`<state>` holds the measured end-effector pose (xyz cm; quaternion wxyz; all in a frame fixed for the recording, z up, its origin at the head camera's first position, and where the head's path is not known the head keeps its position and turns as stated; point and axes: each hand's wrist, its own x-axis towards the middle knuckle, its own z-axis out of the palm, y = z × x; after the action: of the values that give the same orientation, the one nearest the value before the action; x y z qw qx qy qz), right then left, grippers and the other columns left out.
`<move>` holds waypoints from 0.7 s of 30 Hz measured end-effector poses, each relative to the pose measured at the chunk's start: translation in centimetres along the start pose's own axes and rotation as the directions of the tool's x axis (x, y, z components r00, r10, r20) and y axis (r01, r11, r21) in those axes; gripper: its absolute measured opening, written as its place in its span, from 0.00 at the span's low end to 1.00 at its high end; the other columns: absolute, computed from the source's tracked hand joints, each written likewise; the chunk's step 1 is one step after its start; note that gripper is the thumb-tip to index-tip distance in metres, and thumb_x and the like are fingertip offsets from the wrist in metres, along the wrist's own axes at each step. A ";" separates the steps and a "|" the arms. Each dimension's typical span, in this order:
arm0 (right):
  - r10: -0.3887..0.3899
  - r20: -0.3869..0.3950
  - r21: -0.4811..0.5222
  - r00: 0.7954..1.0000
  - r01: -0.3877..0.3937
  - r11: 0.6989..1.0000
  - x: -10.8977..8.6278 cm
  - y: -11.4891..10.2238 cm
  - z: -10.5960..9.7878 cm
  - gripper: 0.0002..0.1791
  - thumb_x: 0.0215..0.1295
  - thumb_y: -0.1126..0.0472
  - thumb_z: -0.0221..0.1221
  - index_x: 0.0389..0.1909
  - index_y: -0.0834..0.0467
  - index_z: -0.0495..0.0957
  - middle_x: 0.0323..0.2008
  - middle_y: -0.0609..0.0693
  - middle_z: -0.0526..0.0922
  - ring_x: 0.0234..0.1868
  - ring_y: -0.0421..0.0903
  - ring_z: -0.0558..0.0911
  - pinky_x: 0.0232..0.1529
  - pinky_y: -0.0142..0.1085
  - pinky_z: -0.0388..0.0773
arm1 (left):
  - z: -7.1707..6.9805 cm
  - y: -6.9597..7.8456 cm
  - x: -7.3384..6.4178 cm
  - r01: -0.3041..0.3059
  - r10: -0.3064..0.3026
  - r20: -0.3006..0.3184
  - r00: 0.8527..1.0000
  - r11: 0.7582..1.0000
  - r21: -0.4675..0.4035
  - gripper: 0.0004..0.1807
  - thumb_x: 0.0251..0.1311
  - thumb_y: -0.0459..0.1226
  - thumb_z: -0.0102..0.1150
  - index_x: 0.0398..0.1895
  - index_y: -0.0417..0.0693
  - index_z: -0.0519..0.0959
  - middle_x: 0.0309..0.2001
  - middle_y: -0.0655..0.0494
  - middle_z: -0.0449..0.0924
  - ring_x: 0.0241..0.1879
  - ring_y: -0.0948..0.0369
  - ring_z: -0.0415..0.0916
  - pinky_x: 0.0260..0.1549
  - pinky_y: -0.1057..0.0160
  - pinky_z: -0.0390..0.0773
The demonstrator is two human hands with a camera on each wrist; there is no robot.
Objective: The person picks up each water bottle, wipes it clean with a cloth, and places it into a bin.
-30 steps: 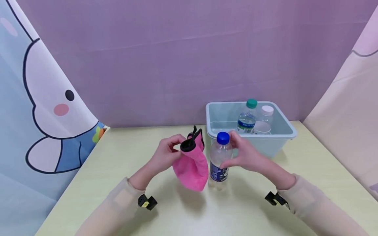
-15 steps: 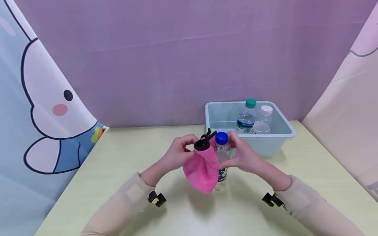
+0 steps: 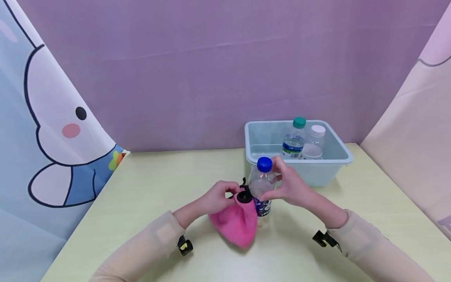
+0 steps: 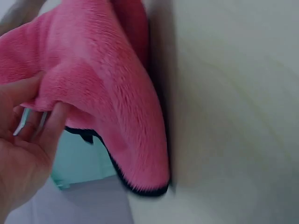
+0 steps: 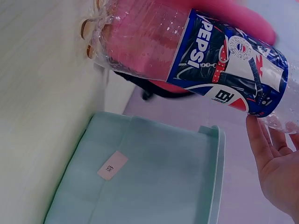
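My left hand (image 3: pixel 219 197) pinches a pink plush cloth (image 3: pixel 237 227) with black edging, low over the table and left of a bottle. In the left wrist view, a fold of the cloth (image 4: pixel 103 79) lies between thumb and fingers. A clear plastic Pepsi bottle (image 3: pixel 260 185) with a blue cap stands upright on the table. My right hand (image 3: pixel 293 187) holds it from the right, thumb and fingers round its upper part. In the right wrist view, the bottle's label (image 5: pixel 229 63) faces the camera and the cloth shows pink behind it. Part of the bottle's lower left is hidden by the cloth.
A light blue plastic bin (image 3: pixel 303 172) stands behind the right hand, with a small label (image 5: pixel 112 165) on its side. Inside are a green-capped bottle (image 3: pixel 293 141) and a white-capped bottle (image 3: pixel 312 147). A purple curtain (image 3: pixel 190 78) hangs along the table's back edge.
My left hand first brought the cloth rightward, overlapping the bottle, then lowered it towards the table. My right hand has stayed on the bottle nearly in place.
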<state>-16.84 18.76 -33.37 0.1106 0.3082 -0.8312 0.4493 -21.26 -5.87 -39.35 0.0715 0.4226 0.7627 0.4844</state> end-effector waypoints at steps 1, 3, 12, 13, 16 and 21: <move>0.001 0.000 0.001 1.000 -0.001 1.000 0.0 0.0 0.0 0.41 0.34 0.67 0.80 0.48 0.64 0.64 0.43 0.54 0.78 0.42 0.49 0.77 0.38 0.38 0.81 | 0.1 -0.2 -0.1 0.016 -0.016 0.019 1.000 1.000 0.013 0.09 0.53 0.20 0.61 0.28 0.41 0.78 0.29 0.60 0.78 0.35 0.60 0.76 0.46 0.63 0.76; 0.004 0.000 0.000 1.000 -0.004 1.000 0.0 -0.1 0.0 0.40 0.34 0.66 0.80 0.48 0.64 0.64 0.43 0.54 0.78 0.43 0.49 0.77 0.38 0.38 0.81 | 0.3 -0.5 -0.2 0.034 -0.035 0.042 0.998 0.999 0.026 0.09 0.53 0.19 0.61 0.29 0.41 0.78 0.29 0.58 0.78 0.34 0.62 0.75 0.45 0.64 0.77; 0.000 0.002 0.000 1.000 0.000 1.000 0.0 0.1 0.0 0.41 0.34 0.67 0.79 0.48 0.64 0.64 0.43 0.55 0.78 0.43 0.50 0.77 0.37 0.38 0.82 | 0.4 0.7 -0.3 0.009 -0.014 -0.105 0.994 0.999 -0.050 0.09 0.53 0.20 0.60 0.28 0.41 0.79 0.30 0.55 0.80 0.39 0.57 0.78 0.48 0.57 0.77; -0.004 0.003 -0.002 1.000 0.004 1.000 0.0 0.1 0.0 0.41 0.35 0.67 0.79 0.48 0.64 0.64 0.43 0.55 0.78 0.42 0.50 0.77 0.37 0.38 0.82 | 0.2 0.9 -0.3 -0.009 -0.001 -0.132 0.991 0.997 -0.074 0.08 0.53 0.20 0.60 0.29 0.41 0.79 0.31 0.54 0.81 0.40 0.57 0.78 0.48 0.56 0.77; -0.006 0.009 -0.004 1.000 0.006 1.000 0.0 0.4 0.1 0.41 0.36 0.67 0.79 0.49 0.65 0.63 0.44 0.56 0.78 0.43 0.51 0.78 0.37 0.38 0.81 | -0.2 1.9 0.1 -0.060 0.028 -0.207 0.978 0.986 -0.153 0.08 0.54 0.19 0.58 0.30 0.37 0.79 0.32 0.50 0.81 0.41 0.59 0.78 0.43 0.57 0.80; 0.004 0.015 -0.003 1.000 -0.004 1.000 -0.1 0.4 0.0 0.41 0.36 0.66 0.79 0.50 0.65 0.63 0.44 0.56 0.78 0.44 0.51 0.78 0.37 0.38 0.81 | -0.7 3.2 0.7 -0.129 0.054 -0.293 0.954 0.962 -0.242 0.06 0.54 0.18 0.56 0.30 0.32 0.77 0.32 0.48 0.80 0.38 0.59 0.77 0.31 0.63 0.82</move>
<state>-17.03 18.95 -33.70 0.1039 0.3099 -0.8332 0.4461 -20.18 -5.31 -36.21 -0.0069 0.3708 0.6747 0.6381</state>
